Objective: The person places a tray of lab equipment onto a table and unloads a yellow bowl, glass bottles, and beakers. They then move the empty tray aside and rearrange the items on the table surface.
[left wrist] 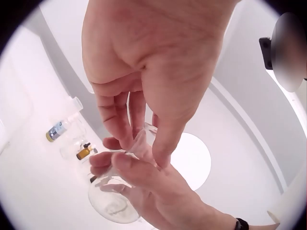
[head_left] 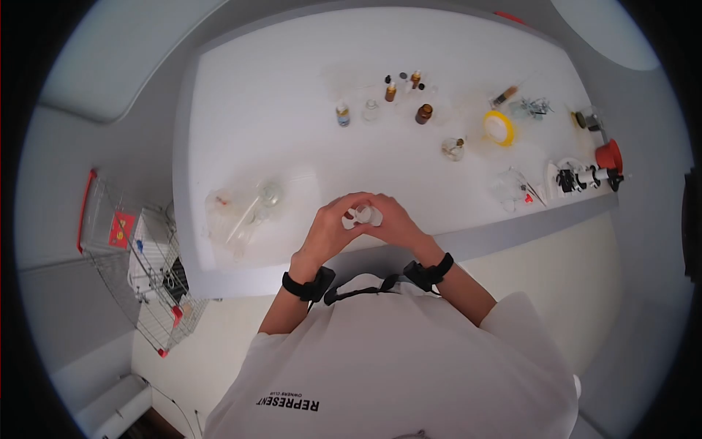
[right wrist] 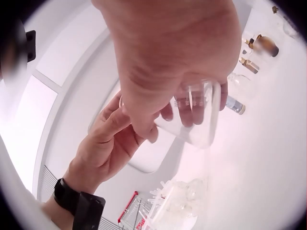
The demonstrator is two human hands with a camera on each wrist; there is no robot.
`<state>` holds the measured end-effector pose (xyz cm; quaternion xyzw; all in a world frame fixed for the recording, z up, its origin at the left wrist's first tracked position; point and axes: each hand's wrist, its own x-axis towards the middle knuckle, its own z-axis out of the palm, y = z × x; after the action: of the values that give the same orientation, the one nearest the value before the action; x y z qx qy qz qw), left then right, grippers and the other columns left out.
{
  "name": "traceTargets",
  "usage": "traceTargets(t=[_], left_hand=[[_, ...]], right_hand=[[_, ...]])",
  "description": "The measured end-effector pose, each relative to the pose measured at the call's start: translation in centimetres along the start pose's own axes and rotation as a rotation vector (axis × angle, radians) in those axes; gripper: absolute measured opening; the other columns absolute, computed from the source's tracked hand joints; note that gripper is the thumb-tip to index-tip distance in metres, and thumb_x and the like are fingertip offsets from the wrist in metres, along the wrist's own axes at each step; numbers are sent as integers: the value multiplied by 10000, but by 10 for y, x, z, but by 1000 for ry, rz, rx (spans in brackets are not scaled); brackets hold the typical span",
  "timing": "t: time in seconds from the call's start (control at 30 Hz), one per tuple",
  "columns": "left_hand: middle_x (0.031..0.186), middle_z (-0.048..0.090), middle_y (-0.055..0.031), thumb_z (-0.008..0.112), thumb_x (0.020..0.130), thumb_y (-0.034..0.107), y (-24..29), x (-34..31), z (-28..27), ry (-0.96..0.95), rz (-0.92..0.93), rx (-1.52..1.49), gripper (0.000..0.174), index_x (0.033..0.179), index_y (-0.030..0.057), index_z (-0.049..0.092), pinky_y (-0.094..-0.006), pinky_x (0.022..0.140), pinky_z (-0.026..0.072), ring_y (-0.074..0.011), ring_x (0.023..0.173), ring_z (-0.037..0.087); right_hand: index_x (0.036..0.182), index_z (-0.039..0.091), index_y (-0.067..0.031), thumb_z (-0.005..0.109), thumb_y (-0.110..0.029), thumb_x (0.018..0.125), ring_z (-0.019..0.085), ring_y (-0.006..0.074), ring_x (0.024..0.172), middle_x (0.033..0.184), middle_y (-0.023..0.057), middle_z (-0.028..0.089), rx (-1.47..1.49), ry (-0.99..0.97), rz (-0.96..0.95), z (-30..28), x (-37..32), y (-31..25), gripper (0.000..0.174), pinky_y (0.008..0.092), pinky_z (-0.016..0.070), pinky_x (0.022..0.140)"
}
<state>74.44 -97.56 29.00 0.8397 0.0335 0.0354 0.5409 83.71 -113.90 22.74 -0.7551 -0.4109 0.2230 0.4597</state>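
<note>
Both hands are together over the front of the table, around a clear glass conical flask (head_left: 363, 213). My right hand (head_left: 398, 219) grips its wide lower part; in the right wrist view the flask's glass wall (right wrist: 209, 117) shows beyond the thumb, fingers visible through it. The thumb and fingers of my left hand (head_left: 330, 225) pinch around the narrow neck end. In the left wrist view the neck (left wrist: 142, 141) sits between the left fingertips and the right hand, while the round base (left wrist: 112, 211) shows lower down. The fingers partly hide the flask's mouth.
Brown dropper bottles (head_left: 390, 92), a brown jar (head_left: 424, 113) and a labelled bottle (head_left: 343, 115) stand farther back. Clear glassware (head_left: 270, 194) lies at left. On the right are a yellow-rimmed roll (head_left: 499, 129), a round flask (head_left: 453, 149) and a microscope (head_left: 578, 178).
</note>
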Motion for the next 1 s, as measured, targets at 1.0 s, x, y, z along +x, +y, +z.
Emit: traceTargets(t=[1.0], left_hand=[[1041, 717, -141, 809, 733, 109, -178, 204, -108, 220, -108, 618, 344, 1064, 88, 716, -368, 789, 568, -256, 892, 691]], right_hand=[[1303, 526, -104, 724, -260, 853, 613, 246, 1031, 1247, 113, 525, 17, 131, 583, -10, -105, 111, 516, 379, 514, 895]])
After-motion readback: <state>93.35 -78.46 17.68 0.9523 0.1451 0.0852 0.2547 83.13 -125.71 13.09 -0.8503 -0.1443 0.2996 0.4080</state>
